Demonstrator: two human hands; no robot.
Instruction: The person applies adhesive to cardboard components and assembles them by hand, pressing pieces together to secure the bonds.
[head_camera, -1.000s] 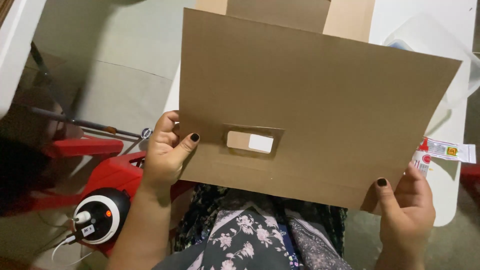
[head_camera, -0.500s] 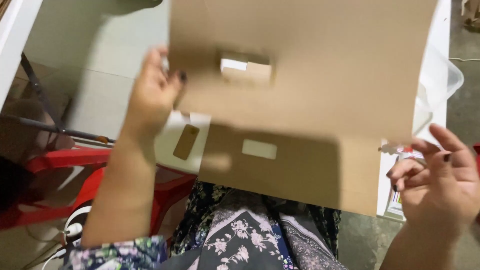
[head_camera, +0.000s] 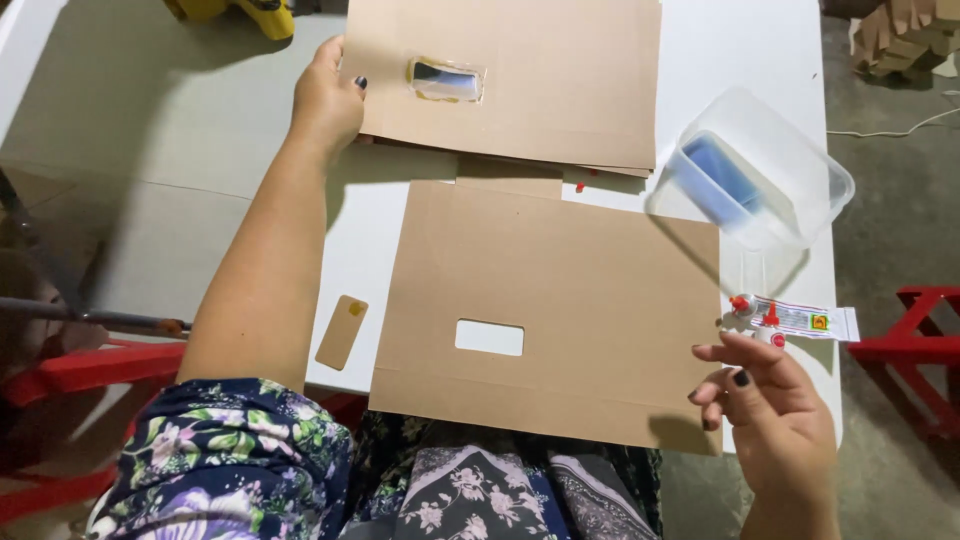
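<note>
Toward the far edge of the tabletop (head_camera: 740, 40), the left hand (head_camera: 325, 100) pinches the left side of a cardboard sheet (head_camera: 520, 85) bearing a filmed window, laid on a stack; at the near edge a second sheet (head_camera: 560, 300) with an open rectangular cutout overhangs the lap; the right hand (head_camera: 775, 415) hovers by its right side, fingers loosely curled, holding nothing. Risks, as a judgement: the near sheet, unsupported at its lower margin, may slide off if nudged; the one-sided hold may skew the far sheet on its stack. Surroundings: glue tube (head_camera: 795, 320) just beside the right hand; clear tub (head_camera: 765, 170) at the right edge; small card offcut (head_camera: 342, 332) near the left edge; nothing blocks either hand.
</note>
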